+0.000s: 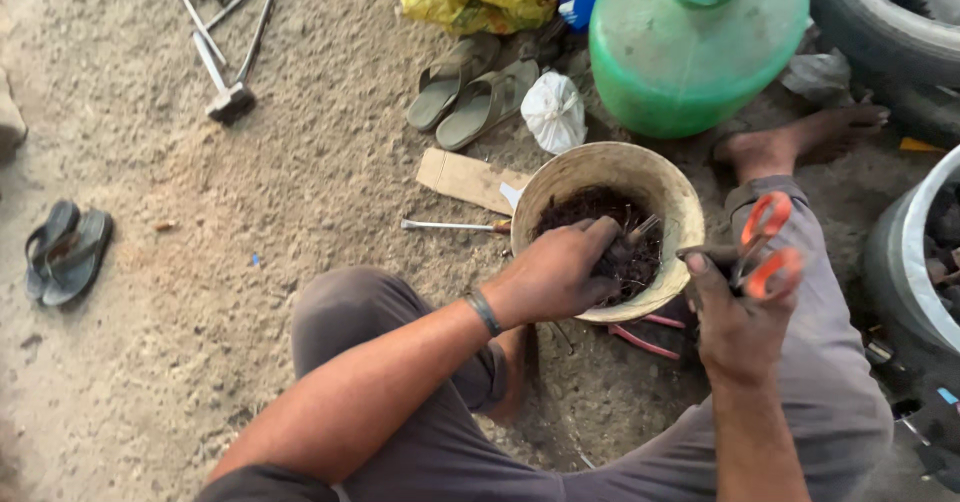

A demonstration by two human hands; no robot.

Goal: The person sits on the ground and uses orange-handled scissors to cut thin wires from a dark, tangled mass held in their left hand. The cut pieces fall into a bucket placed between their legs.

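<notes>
I sit on sandy ground with a round tan bowl [672, 188] between my knees, filled with dark scraps [590, 205]. My left hand [555, 274] reaches into the bowl and closes on a clump of the dark scraps at its near side. My right hand [738, 324] hovers just right of the bowl, gripping orange-handled scissors [762, 242] with the handles pointing up. A metal bracelet circles my left wrist.
A big green water pot [690, 42] stands behind the bowl. Sandals [470, 92], a white bag [554, 112], cardboard [465, 179], a screwdriver [450, 227], red pliers [640, 340], tyres [880, 22], a hammer [225, 87] and dark sandals [66, 252] lie around.
</notes>
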